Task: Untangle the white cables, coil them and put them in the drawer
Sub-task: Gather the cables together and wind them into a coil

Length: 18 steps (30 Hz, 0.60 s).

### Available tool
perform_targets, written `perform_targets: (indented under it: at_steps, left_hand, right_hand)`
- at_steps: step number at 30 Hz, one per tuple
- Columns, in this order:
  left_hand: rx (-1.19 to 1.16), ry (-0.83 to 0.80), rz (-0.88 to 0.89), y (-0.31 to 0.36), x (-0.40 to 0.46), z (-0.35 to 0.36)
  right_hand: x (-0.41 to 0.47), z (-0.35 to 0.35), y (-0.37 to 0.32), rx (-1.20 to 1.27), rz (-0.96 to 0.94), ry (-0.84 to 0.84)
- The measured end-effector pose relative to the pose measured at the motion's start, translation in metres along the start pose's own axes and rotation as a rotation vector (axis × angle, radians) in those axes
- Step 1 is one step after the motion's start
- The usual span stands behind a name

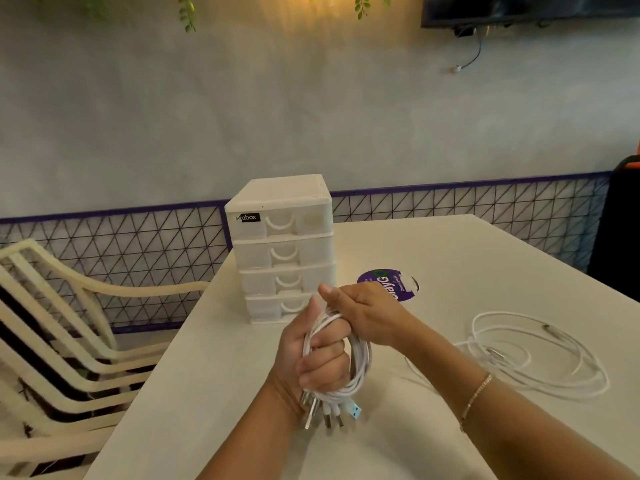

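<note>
My left hand grips a coiled bundle of white cables above the white table, several plugs hanging out below the fist. My right hand is curled round the top of the same bundle. Loose white cables lie in wide loops on the table to the right. A small white drawer unit with several shut drawers stands just behind my hands, near the table's far left corner.
A purple round sticker lies on the table behind my right hand. Cream slatted chairs stand left of the table. A wire-grid fence and grey wall run behind. A dark object stands at the far right.
</note>
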<state>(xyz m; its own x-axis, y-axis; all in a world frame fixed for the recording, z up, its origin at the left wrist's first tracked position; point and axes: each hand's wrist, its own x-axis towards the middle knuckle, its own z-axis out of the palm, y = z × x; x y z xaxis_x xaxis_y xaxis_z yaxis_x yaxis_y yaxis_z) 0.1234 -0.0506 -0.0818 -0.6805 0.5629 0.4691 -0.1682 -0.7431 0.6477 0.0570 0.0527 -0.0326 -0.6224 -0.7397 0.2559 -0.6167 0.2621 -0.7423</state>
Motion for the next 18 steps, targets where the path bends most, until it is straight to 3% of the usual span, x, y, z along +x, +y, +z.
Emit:
perform_targets:
  at_steps: [4,11,18]
  left_hand:
    - [0.094,-0.002,-0.043,0.002,-0.002,0.002]
    - [0.233,0.041,-0.226,-0.005,-0.001,0.0]
    - [0.124,-0.035,-0.054,0.001,0.0,0.0]
  right_hand:
    - [0.004,-0.006,-0.001,0.043,0.061,-0.03]
    - [0.015,-0.02,-0.025,-0.281,-0.06,0.123]
    - [0.016,-0.006,-0.006,-0.142,0.022,0.234]
